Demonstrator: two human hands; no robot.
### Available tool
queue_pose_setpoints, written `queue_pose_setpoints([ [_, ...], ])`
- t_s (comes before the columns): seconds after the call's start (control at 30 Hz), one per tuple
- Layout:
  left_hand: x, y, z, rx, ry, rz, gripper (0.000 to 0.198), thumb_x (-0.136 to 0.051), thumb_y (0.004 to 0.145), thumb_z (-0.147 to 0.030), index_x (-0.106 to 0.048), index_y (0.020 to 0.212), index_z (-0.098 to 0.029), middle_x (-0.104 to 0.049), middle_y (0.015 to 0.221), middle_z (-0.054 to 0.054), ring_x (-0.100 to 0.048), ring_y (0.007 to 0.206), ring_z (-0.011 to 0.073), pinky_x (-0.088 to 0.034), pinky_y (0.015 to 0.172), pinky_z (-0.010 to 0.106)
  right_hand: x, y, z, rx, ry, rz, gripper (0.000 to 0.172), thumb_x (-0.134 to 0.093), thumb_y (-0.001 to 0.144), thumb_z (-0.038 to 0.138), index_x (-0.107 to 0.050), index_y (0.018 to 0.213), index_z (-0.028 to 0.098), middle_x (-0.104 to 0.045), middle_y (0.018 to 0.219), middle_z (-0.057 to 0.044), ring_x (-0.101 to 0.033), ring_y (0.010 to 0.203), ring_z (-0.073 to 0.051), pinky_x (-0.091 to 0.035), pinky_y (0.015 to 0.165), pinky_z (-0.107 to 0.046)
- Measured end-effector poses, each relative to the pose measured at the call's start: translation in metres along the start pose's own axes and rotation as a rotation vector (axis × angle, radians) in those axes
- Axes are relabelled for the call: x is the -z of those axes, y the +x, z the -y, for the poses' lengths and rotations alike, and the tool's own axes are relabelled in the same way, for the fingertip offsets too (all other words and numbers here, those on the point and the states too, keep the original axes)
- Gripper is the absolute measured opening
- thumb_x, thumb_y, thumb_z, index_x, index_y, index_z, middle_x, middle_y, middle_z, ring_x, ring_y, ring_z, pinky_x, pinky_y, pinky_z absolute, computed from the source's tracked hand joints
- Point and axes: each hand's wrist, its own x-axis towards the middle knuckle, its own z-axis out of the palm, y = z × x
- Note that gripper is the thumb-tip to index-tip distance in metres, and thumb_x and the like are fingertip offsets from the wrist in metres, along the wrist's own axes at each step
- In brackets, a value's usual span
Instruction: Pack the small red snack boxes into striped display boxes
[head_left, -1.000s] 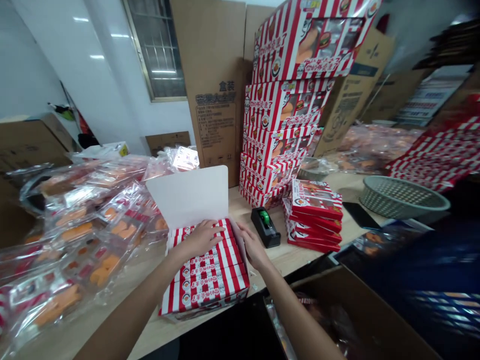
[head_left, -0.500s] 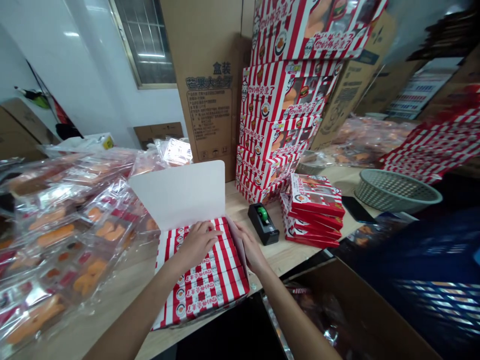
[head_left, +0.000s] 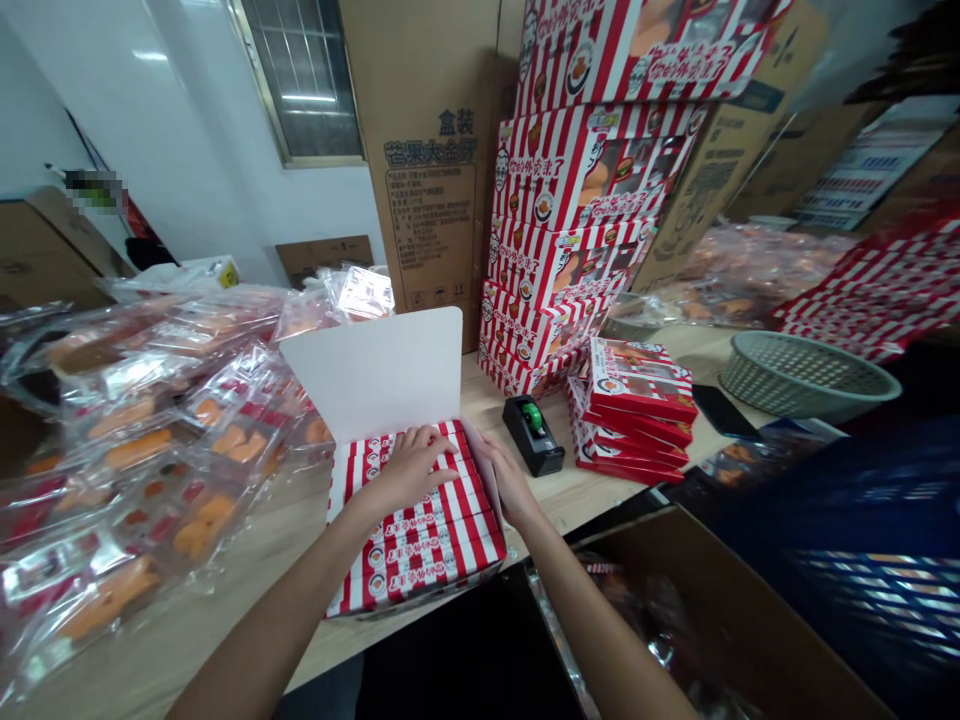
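A red-and-white striped carton (head_left: 346,580) stands on the table with its white lid (head_left: 390,365) raised at the back. Rows of small striped boxes (head_left: 442,555) with Chinese lettering fill it. My left hand (head_left: 416,468) lies on top of the rear boxes, its fingers spread and its thumb apart. On the carton's right side, my right hand (head_left: 511,482) holds the upright side flap (head_left: 482,465) from outside, fingertips near its upper edge; part of its grip is hidden.
A tape dispenser (head_left: 534,437) and a stack of flat striped boxes (head_left: 637,400) are to the right. Behind them rises a tower of striped cartons (head_left: 536,265). Bagged orange toys (head_left: 150,450) cover the left. A green basket (head_left: 802,375) and an open cardboard box (head_left: 720,600) are further right.
The view has shifted a little, so everything sits slightly right and higher. My left hand's fingers have spread slightly on the boxes; my right hand stays at the side flap.
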Motion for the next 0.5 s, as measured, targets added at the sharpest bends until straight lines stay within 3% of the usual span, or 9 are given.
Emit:
queue_pose_setpoints([
  [0.1,-0.002,-0.003,-0.006,-0.042,0.036,0.009,0.020,-0.043,0.087,-0.025,-0.056,0.101,-0.022,-0.046,0.109,0.006,-0.040,0.102,0.0229,-0.035,0.090,0.040,0.001,-0.002,0.000,-0.001,0.017,0.017,0.040,-0.059,0.069,0.043,-0.063,0.102,0.020,-0.057,0.120,-0.004,-0.044,0.118,-0.023,-0.029,0.103,-0.036],
  [0.27,-0.007,-0.002,-0.023,-0.141,0.080,0.023,0.026,-0.037,0.084,-0.010,-0.058,0.096,-0.019,-0.052,0.095,0.007,-0.046,0.092,0.0218,-0.040,0.082,0.037,0.009,-0.011,-0.005,-0.014,0.052,0.061,0.039,-0.056,0.074,0.048,-0.064,0.103,0.022,-0.057,0.120,-0.004,-0.048,0.115,-0.024,-0.035,0.099,-0.040],
  [0.4,0.003,-0.003,-0.022,-0.173,0.018,0.017,0.031,-0.037,0.080,-0.005,-0.060,0.095,-0.019,-0.056,0.093,0.006,-0.051,0.091,0.0191,-0.043,0.083,0.033,0.014,-0.022,-0.006,0.006,0.057,0.112,0.045,-0.057,0.074,0.050,-0.060,0.111,0.024,-0.051,0.127,-0.004,-0.043,0.120,-0.023,-0.034,0.101,-0.041],
  [0.43,0.008,-0.007,-0.016,-0.163,-0.024,-0.055,0.030,-0.037,0.081,-0.006,-0.060,0.094,-0.019,-0.056,0.095,0.005,-0.052,0.092,0.0177,-0.042,0.085,0.032,0.014,-0.025,-0.005,0.028,0.028,0.130,0.048,-0.057,0.074,0.050,-0.057,0.115,0.024,-0.048,0.130,-0.004,-0.040,0.123,-0.023,-0.032,0.103,-0.041],
  [0.47,0.013,-0.013,-0.007,-0.126,-0.082,-0.202,0.028,-0.037,0.083,-0.009,-0.059,0.095,-0.020,-0.057,0.098,0.005,-0.052,0.095,0.0167,-0.041,0.089,0.032,0.013,-0.028,-0.004,0.059,-0.025,0.156,0.051,-0.056,0.075,0.050,-0.054,0.119,0.024,-0.044,0.134,-0.004,-0.036,0.126,-0.022,-0.029,0.105,-0.040],
  [0.5,0.018,-0.021,0.004,-0.052,-0.153,-0.424,0.026,-0.036,0.085,-0.013,-0.058,0.097,-0.019,-0.056,0.102,0.005,-0.052,0.098,0.0163,-0.039,0.093,0.032,0.011,-0.030,-0.003,0.099,-0.105,0.185,0.054,-0.054,0.077,0.051,-0.051,0.123,0.024,-0.039,0.137,-0.004,-0.032,0.128,-0.022,-0.025,0.107,-0.041],
])
